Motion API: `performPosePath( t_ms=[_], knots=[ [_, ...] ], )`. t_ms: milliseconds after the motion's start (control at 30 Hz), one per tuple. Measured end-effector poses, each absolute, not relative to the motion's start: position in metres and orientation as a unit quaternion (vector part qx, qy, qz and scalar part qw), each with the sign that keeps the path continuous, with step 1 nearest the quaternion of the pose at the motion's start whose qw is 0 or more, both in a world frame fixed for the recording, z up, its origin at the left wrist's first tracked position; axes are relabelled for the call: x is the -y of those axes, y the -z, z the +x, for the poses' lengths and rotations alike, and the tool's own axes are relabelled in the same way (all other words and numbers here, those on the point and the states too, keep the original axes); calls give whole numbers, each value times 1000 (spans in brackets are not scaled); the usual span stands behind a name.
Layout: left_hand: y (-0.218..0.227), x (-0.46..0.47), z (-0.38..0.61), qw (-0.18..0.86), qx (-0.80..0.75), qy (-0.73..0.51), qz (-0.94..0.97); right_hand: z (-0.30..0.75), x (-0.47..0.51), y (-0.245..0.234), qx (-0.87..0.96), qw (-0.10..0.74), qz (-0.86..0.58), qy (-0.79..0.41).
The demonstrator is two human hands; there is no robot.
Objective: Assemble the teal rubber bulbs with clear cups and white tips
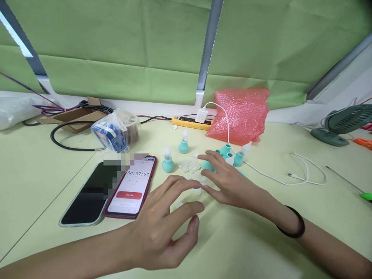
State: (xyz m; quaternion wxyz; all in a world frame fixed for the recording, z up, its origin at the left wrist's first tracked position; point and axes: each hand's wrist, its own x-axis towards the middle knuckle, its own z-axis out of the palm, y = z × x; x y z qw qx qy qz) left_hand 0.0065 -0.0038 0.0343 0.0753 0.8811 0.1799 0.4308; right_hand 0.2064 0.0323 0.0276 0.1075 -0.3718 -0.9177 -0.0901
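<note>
Several small clear plastic pieces lie in a loose group on the pale table. Just in front of them my left hand hovers with its fingers apart and holds nothing that I can see. My right hand reaches over the right side of the group, fingers spread, partly covering the teal rubber bulbs behind it. Two teal bulbs with clear tips, a nearer one and a farther one, stand upright to the left. Another teal bulb with a clear tip leans beside my right hand.
Two phones, one dark and one showing a timer, lie at left. Behind stand a bagged blue item, a yellow power strip and a pink bubble-wrap bag. A white cable, screwdriver and fan are at right.
</note>
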Motion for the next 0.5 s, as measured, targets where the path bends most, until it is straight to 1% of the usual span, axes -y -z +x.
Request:
performPosePath(
  t_ms=[133, 333, 400, 500],
  knots=[
    [-34, 3, 7, 82, -169, -434, 881, 205, -35, -20, 924, 94, -366, 50],
    [-31, 3, 7, 86, -162, -441, 879, 200, -39, -10, 928, 70, -365, 40],
    [-31, 4, 7, 86, -164, -437, 880, 200, -40, -7, 929, 88, -357, 47],
    [-33, 4, 7, 81, -162, -436, 881, 200, -42, -2, 924, 143, -350, 60]
  ],
)
